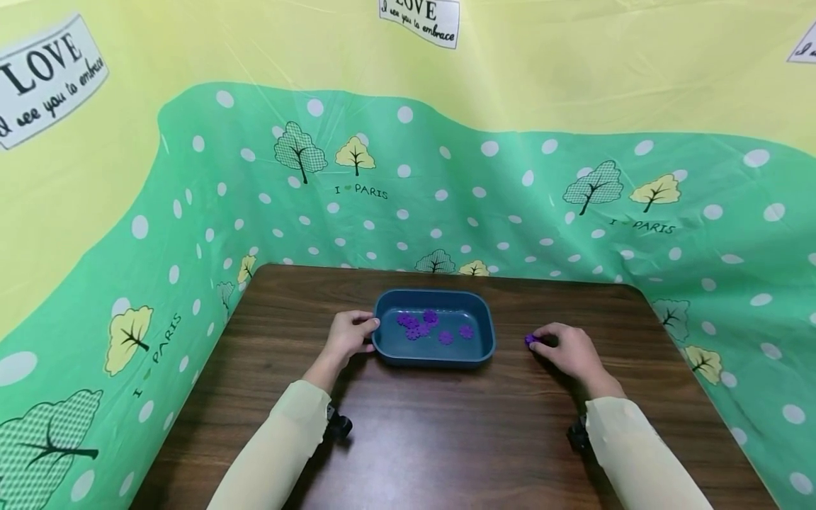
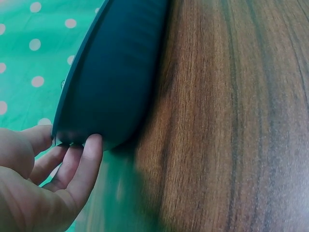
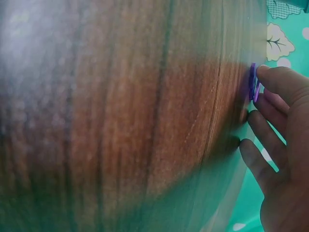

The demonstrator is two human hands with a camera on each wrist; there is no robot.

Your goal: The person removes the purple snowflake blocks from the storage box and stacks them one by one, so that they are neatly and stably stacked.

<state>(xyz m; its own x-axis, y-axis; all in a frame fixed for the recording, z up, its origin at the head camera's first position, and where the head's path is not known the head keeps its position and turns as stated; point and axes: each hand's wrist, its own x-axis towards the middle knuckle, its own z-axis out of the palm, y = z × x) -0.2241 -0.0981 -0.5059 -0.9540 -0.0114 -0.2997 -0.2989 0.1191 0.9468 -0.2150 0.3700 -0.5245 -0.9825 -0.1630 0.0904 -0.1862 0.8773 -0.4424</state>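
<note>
A dark blue rectangular tray (image 1: 433, 361) stands on the table, with several purple flower-shaped pieces (image 1: 445, 337) lying in it. My left hand (image 1: 349, 334) grips the tray's left end. In the left wrist view, the thumb is at the rim and the fingertips (image 2: 94, 142) press the tray's outer wall. To the right of the tray, my right hand (image 1: 570, 350) pinches a purple flower-shaped piece (image 3: 253, 82) between thumb and index finger, low over the table. Its other fingers are spread close to the wood; whether there is more than one piece is hard to tell.
The dark brown wooden table (image 1: 446, 439) has rounded far corners. A green and yellow printed cloth (image 1: 446, 170) hangs behind it and along both sides. A small black device (image 1: 339, 426) sits at the left wrist, another (image 1: 579, 433) at the right.
</note>
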